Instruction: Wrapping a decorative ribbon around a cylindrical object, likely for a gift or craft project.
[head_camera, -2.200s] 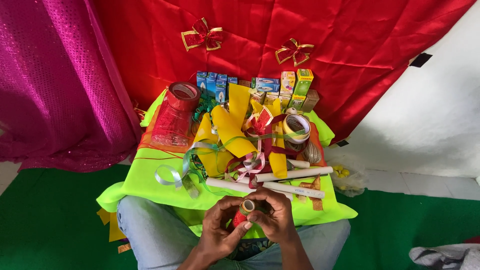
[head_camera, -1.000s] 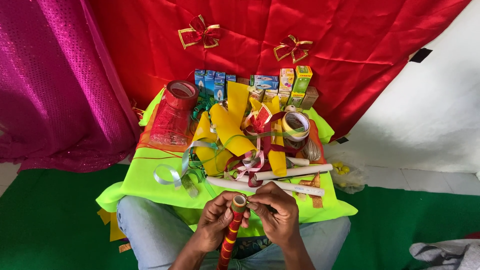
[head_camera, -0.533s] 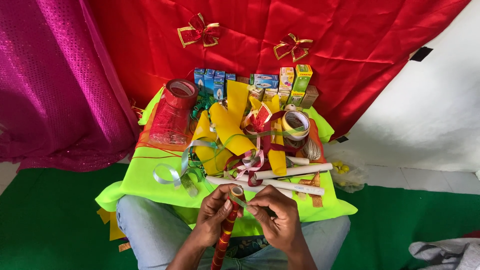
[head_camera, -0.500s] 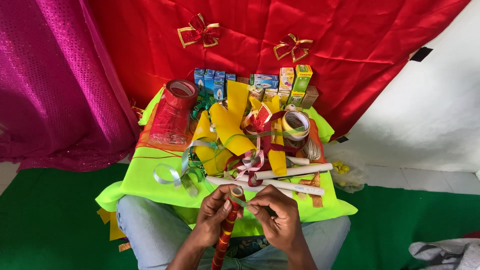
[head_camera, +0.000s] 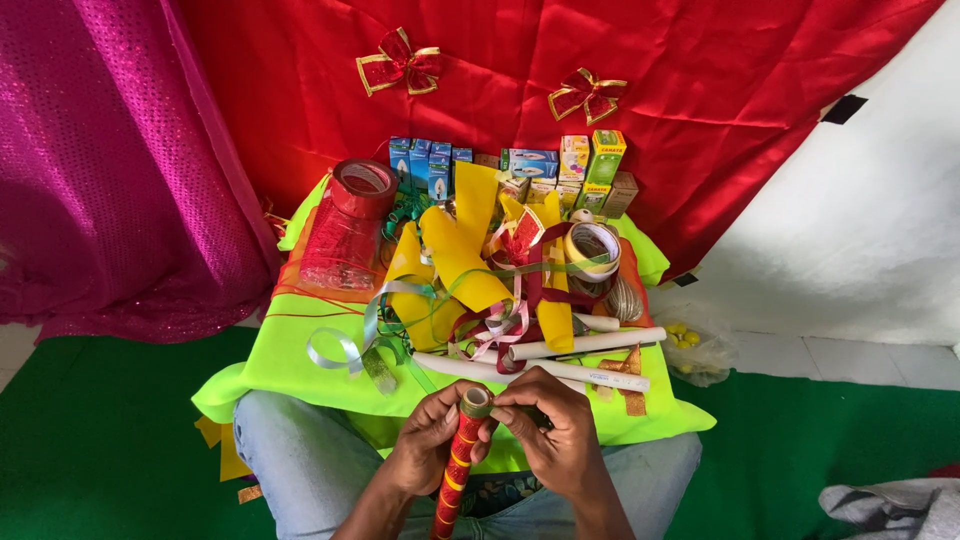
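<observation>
Stick (head_camera: 458, 470) wrapped in red-gold ribbon runs steeply upright, top end betw both hands over the lap. Left hand (head_camera: 430, 445) is wrapped round the shaft w/ fingers closed; right hand (head_camera: 555, 440) pinches at the top rim, fingertips together, just right of it.

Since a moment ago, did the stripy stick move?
Yes. The stripy stick slid up between the hands toward the white tubes on the table.
</observation>
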